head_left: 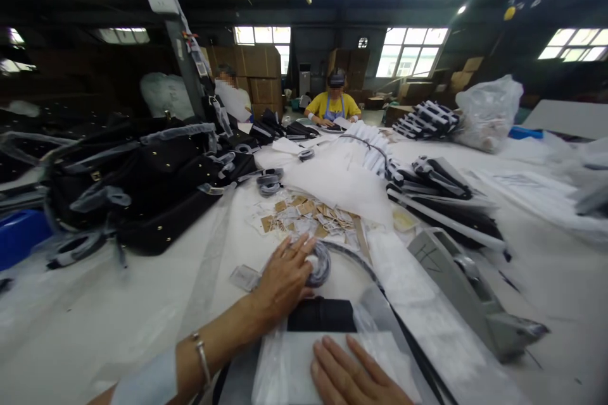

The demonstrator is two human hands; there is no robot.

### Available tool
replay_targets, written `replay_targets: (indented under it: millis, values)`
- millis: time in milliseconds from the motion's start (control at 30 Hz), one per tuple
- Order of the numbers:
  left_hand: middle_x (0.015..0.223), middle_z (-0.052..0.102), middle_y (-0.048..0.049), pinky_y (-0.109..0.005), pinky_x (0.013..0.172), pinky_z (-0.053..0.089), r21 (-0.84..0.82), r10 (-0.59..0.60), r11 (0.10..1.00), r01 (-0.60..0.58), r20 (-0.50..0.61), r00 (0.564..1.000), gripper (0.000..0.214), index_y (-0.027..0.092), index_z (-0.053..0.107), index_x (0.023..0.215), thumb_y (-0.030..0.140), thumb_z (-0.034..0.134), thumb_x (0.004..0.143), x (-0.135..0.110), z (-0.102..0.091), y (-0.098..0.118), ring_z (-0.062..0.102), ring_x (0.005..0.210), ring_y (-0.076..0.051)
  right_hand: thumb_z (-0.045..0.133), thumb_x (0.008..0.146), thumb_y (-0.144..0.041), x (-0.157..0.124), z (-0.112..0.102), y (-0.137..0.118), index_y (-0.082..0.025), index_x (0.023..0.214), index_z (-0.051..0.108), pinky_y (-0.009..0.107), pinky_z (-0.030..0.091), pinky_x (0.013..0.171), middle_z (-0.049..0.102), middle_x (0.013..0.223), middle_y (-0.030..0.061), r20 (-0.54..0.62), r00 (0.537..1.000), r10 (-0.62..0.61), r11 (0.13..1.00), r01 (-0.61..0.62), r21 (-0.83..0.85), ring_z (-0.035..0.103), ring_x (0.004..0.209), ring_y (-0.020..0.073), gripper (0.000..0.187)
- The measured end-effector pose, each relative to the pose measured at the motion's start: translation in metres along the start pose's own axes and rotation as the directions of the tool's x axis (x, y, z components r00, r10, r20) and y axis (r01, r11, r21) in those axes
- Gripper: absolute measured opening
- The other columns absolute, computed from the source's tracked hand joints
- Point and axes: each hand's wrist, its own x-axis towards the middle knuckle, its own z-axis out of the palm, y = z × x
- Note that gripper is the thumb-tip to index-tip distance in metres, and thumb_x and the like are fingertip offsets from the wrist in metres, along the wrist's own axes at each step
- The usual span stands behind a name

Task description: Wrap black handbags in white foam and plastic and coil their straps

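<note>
Fingers of left hand are laid open on grey coil, nothing gripped | right hand is pressed flat, open, on bagged pouch at near worktop edge | step judged: coil being reached; a closed pinch is required to lift it

Left of the tape dispenser: right hand clipped by the bottom edge, wrist out of frame. Left hand covers part of the grey coil. Black pouch mostly buried under the clear bag, shape unclear. Tags further back-left: print too small to read. Blue bin, far left, cut by the frame edge.
</note>
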Motion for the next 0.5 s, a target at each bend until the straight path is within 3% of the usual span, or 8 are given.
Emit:
replay_targets:
  millis: [100, 167, 233, 433, 500]
  values:
    - [0.152, 0.044, -0.0088, -0.042, 0.118, 0.029, -0.161, -0.175, 0.969, 0.19, 0.099, 0.979, 0.044, 0.024, 0.059, 0.121, 0.028, 0.075, 0.08, -0.001, 0.005, -0.005, 0.037, 0.142, -0.025, 0.035, 0.104, -0.022, 0.003, -0.011, 0.001, -0.02, 0.133, 0.058, 0.028, 0.048, 0.103, 0.062, 0.135, -0.0007, 0.005, 1.0, 0.006, 1.0, -0.006, 0.007, 0.058, 0.123, 0.0164, 0.037]
    - [0.146, 0.051, -0.0076, -0.035, 0.114, 0.034, -0.199, -0.288, 0.932, 0.304, 0.104, 0.952, 0.041, 0.024, 0.055, 0.127, 0.025, 0.064, 0.088, 0.003, -0.001, -0.019, 0.045, 0.136, -0.02, 0.034, 0.105, -0.024, 0.003, -0.016, -0.002, -0.018, 0.133, 0.057, 0.028, 0.048, 0.103, 0.063, 0.134, 0.0003, 0.009, 1.0, 0.013, 1.0, -0.013, 0.027, 0.059, 0.121, 0.0165, 0.037]
    - [0.139, 0.057, -0.0095, -0.034, 0.109, 0.039, -0.187, -0.359, 0.908, 0.375, 0.115, 0.926, 0.04, 0.021, 0.054, 0.129, 0.022, 0.059, 0.089, 0.005, -0.005, -0.033, 0.052, 0.129, -0.022, 0.036, 0.104, -0.025, 0.002, -0.018, -0.005, -0.017, 0.133, 0.057, 0.027, 0.048, 0.103, 0.064, 0.133, 0.0008, 0.028, 0.999, 0.019, 0.998, -0.021, 0.061, 0.06, 0.12, 0.0163, 0.036]
    - [0.131, 0.064, -0.0095, -0.034, 0.103, 0.042, -0.192, -0.443, 0.855, 0.481, 0.209, 0.872, 0.046, 0.02, 0.058, 0.127, 0.012, 0.059, 0.081, -0.002, 0.019, -0.048, 0.058, 0.122, -0.024, 0.04, 0.104, -0.028, -0.01, -0.034, 0.005, -0.019, 0.135, 0.054, 0.02, 0.047, 0.101, 0.065, 0.131, 0.0, 0.112, 0.992, -0.053, 0.942, 0.012, 0.335, 0.062, 0.118, 0.0131, 0.035]
    - [0.121, 0.069, -0.0063, -0.031, 0.098, 0.044, -0.211, -0.438, 0.852, 0.48, 0.215, 0.873, 0.038, 0.022, 0.064, 0.117, 0.01, 0.056, 0.082, -0.003, 0.026, -0.048, 0.062, 0.115, -0.022, 0.047, 0.102, -0.035, -0.007, -0.048, 0.018, -0.023, 0.136, 0.053, 0.019, 0.048, 0.1, 0.066, 0.13, -0.0001, 0.183, 0.983, -0.015, 0.872, -0.077, 0.483, 0.063, 0.117, 0.0132, 0.037]
